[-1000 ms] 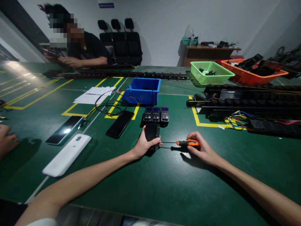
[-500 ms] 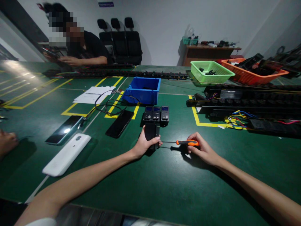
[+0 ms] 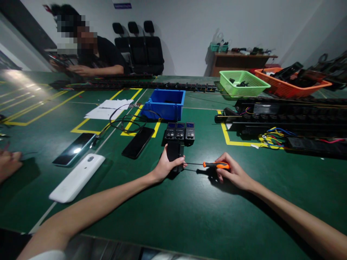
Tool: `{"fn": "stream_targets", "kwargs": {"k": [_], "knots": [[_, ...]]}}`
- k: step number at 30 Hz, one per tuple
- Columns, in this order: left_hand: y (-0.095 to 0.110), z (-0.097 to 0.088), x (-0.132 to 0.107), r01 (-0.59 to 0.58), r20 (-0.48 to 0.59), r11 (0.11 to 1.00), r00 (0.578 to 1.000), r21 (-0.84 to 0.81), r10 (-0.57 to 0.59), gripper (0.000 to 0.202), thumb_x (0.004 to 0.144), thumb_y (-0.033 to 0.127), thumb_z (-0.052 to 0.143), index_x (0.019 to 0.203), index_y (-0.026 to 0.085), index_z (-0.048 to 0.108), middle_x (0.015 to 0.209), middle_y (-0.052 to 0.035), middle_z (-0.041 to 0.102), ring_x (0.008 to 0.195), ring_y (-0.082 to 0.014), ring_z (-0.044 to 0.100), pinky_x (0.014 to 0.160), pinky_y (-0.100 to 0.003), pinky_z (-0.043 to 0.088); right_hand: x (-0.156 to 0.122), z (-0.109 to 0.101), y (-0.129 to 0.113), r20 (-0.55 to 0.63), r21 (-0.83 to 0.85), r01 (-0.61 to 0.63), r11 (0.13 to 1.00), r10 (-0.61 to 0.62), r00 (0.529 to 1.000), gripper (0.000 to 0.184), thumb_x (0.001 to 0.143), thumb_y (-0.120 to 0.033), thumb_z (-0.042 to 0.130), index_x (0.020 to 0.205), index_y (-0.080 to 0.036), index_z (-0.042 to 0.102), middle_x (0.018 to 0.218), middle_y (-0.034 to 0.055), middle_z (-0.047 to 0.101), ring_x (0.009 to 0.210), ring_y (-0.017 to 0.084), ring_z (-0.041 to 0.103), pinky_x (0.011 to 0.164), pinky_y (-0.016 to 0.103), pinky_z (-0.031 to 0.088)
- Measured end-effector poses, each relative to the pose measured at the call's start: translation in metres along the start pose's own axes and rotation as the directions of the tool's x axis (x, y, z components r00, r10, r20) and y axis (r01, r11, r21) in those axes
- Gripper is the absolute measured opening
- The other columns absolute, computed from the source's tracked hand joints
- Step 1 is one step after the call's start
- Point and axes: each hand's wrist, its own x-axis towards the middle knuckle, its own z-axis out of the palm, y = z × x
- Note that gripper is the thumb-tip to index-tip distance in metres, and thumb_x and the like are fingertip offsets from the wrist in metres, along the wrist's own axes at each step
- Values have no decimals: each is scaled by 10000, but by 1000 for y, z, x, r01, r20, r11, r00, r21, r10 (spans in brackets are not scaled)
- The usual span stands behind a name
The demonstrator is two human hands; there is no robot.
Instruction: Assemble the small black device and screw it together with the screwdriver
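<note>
Left arm reaches in from lower left, forearm low over the green table. Left hand wraps the black module, fingers curled round its near end, just before a row of three similar units. Right hand pinches the orange-handled screwdriver, shaft level, pointing left at the module. Tip contact too small to make out.

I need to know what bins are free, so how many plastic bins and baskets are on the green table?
3. A blue bin at the centre, behind the small black modules; a green basket at the right rear; an orange basket just right of it. Others may sit out of frame.
</note>
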Motion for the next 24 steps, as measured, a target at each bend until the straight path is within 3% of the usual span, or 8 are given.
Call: {"fn": "stream_targets", "kwargs": {"k": [17,21,24], "knots": [[0,0,-1,-3,2,1000,1000,-3,3,527,748,278,736,1075,212,328,927,-22,608,702,-171,698,689,-372,596,1,-1,5,13,60,-23,998,23,1000,214,932,-362,516,1000,-222,370,639,-63,538,485,101,526,489,233,412],[1,1,-1,-5,7,1000,1000,2,5,537,742,274,741,1073,212,323,915,-17,612,702,-169,697,697,-371,595,2,-1,5,27,12,23,1000,-24,999,206,943,-336,497,1047,-228,357,662,-47,553,559,123,554,571,268,444],[2,2,-1,-1,8,1000,1000,4,1,533,741,273,741,1067,212,323,915,-17,615,704,-168,697,697,-365,593,2,-4,5,-10,-85,91,992,-92,996,233,914,-314,538,1064,-231,380,803,-6,566,693,144,574,654,295,461]]}}
